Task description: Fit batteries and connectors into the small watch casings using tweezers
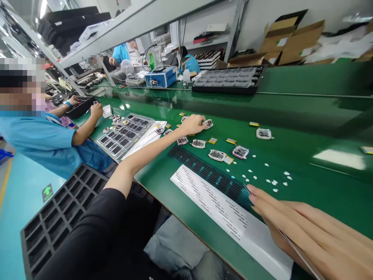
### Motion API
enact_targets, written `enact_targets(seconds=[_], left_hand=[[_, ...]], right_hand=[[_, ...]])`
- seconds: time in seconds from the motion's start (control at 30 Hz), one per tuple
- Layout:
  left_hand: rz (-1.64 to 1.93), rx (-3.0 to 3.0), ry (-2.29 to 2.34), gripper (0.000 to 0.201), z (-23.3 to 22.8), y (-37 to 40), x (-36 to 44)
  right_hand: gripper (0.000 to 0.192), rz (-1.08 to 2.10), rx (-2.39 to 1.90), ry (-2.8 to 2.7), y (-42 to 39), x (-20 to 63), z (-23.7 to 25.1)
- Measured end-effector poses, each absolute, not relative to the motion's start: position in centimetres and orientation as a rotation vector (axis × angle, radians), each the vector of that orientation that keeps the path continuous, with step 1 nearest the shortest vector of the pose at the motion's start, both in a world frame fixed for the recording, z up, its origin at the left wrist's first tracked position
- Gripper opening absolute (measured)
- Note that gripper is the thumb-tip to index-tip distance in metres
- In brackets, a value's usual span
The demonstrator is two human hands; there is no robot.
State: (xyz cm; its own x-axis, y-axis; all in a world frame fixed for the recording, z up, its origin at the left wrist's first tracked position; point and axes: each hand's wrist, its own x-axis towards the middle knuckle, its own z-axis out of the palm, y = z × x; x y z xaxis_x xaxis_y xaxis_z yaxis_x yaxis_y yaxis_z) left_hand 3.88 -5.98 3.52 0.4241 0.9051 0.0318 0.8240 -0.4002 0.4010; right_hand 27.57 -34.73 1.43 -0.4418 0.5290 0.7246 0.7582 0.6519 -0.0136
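Nearby, a clear plastic tray [135, 139] holds dark rectangles [124, 140]; left hand [192, 124] pinches white-rimmed module [208, 124], right hand [303, 219] slim metal tool [296, 250].

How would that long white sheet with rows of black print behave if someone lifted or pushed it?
The white printed sheet would probably droop when lifted, since its edges look thin. It is likely light, for the same reason. It may slide when pushed, as the glossy green benchtop looks smooth.
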Motion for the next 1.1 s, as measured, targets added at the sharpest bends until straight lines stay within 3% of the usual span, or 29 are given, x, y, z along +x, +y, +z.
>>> enact_targets(seconds=[0.17, 0.37, 0.5, 0.57, 0.67, 0.77, 0.87, 1.1], left_hand=[[0.247, 2.359, 1.653, 0.041, 4.1, -2.6, 0.5], [0.157, 2.218, 1.673, 0.041, 5.3, -1.7, -3.0], [0.34, 2.147, 1.57, 0.027, 5.7, -4.0, -1.9], [0.455, 2.098, 1.44, 0.015, 5.5, -6.5, -0.1], [0.548, 2.003, 1.211, 0.016, 4.8, -11.9, 3.0], [0.615, 1.683, 0.719, 0.018, 4.2, -18.0, 5.1], [0.58, 1.474, 0.521, 0.018, 3.9, -22.8, 5.9], [0.567, 1.417, 0.54, 0.015, 2.8, -25.9, 5.6]], right_hand=[[0.057, -0.542, -0.84, -2.223, -33.8, 28.4, 1.4], [0.057, -0.575, -0.848, -2.225, -33.6, 28.8, 1.2], [0.062, -0.601, -0.889, -2.184, -33.1, 28.5, 1.1], [0.052, -0.648, -0.897, -2.158, -32.8, 28.3, 1.1], [0.038, -0.597, -0.997, -2.11, -32.7, 27.9, 1.3], [0.06, -0.607, -1.114, -1.986, -32.8, 27.5, 1.3], [0.079, -0.664, -1.21, -1.886, -33.2, 27.1, 1.4], [0.09, -0.549, -1.17, -2.007, -33.6, 25.9, 1.8]])
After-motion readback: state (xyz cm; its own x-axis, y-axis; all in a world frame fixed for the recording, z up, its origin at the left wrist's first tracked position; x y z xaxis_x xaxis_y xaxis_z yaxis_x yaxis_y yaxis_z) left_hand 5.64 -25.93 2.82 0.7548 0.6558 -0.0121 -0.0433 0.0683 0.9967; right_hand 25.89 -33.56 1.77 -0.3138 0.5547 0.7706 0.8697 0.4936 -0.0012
